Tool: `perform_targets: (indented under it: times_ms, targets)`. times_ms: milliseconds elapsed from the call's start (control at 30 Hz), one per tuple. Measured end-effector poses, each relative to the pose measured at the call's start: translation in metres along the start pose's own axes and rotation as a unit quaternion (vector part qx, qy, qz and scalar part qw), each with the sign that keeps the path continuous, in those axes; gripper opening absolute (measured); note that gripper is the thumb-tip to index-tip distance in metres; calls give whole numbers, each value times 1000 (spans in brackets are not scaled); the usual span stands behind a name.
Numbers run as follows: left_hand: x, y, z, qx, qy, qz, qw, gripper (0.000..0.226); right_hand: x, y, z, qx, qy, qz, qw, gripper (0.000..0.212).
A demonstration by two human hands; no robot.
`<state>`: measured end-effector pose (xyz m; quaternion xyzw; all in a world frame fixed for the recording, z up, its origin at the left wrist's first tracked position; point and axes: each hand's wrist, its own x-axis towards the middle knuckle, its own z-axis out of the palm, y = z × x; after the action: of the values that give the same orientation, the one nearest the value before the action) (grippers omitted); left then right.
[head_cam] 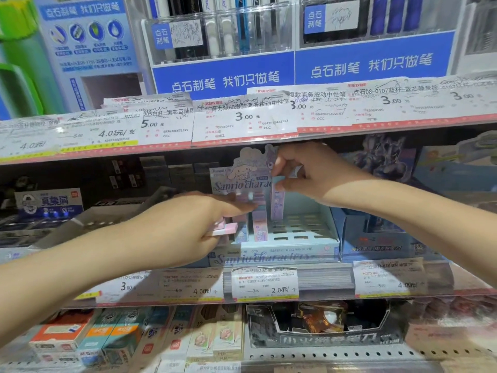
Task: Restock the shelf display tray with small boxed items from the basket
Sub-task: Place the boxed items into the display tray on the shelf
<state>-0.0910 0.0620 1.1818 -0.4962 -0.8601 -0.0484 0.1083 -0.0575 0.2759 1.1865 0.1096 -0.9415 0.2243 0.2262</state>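
Observation:
A light-blue display tray (pixel 304 242) with a cartoon header card stands on the middle shelf. Two slim pastel boxes (pixel 259 224) stand upright in its left slots; the slots to the right are open holes. My right hand (pixel 309 170) pinches a slim purple box (pixel 277 205) by its top and holds it upright over a slot near the tray's middle. My left hand (pixel 193 224) reaches to the tray's left side, gripping pink-and-white small boxes (pixel 223 229), its fingers stretched toward the standing boxes. The basket is out of view.
A blue carton (pixel 376 238) stands right of the tray, dark boxed goods (pixel 150 179) to its left. Price labels (pixel 265 284) line the shelf edges. The upper shelf's front (pixel 242 122) hangs just above my right hand. The lower shelf holds several boxes (pixel 134 337).

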Motion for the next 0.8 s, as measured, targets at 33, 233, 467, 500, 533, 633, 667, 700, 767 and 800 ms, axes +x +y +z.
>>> perform_targets:
  times_ms: [33, 233, 467, 500, 533, 633, 667, 700, 767, 800]
  targets:
    - [0, -1, 0, -4, -4, -2, 1000, 63, 1, 1, 2, 1, -1, 0, 1000, 36]
    - [2, 0, -4, -6, -31, -20, 999, 60, 3, 6, 3, -8, 5, -1, 1000, 28]
    - [4, -3, -3, 12, -40, -9, 999, 59, -3, 4, 5, -51, 3, -12, 999, 6]
    - [4, -4, -3, 11, -34, -2, 999, 59, -2, 3, 5, -59, 0, -10, 998, 8]
    - [4, -5, -3, 9, -31, 2, 999, 59, -1, 2, 4, -66, -16, -5, 998, 10]
    - [6, -8, -1, 14, -31, 8, 999, 59, -1, 0, 4, -58, -65, 7, 996, 16]
    - [5, -7, 0, 11, -25, 9, 1000, 60, -1, -2, 3, -53, -71, 9, 996, 19]
    - [5, -6, 1, 1, -15, 8, 1000, 61, -1, -3, 3, -46, -69, 14, 996, 24]
    - [2, 0, 4, -29, 52, 15, 998, 47, -2, -9, 2, 30, -40, 44, 998, 27]
    - [1, 1, 5, -46, 96, 18, 994, 34, -1, -13, 2, 109, -13, 76, 991, 22]
